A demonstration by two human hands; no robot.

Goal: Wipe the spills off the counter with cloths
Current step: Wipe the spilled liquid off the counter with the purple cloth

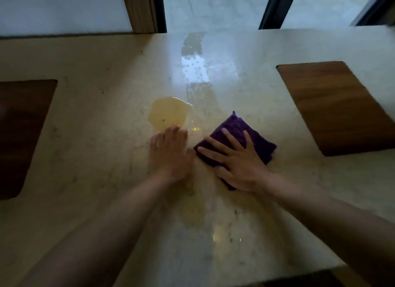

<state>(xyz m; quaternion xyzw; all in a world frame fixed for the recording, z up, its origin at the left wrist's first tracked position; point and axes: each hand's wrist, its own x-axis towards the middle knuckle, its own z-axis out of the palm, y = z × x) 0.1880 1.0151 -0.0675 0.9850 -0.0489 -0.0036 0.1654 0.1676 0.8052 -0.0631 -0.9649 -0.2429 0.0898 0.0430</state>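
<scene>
Head view: the right hand (236, 160) presses flat, fingers spread, on a folded purple cloth (239, 137) near the middle of the pale stone table (96, 158). The left hand (168, 152) lies released just beside it, fingertips at the near rim of a yellowish spill (168, 113).

The near part of the folded purple cloth (237, 134) is hidden under the flat right hand (237, 158). The blurred left hand (170, 152) leaves contact with the pale stone counter (96, 137) unclear. The dark brown wooden panel (19, 132) is cut off by the left edge.
</scene>
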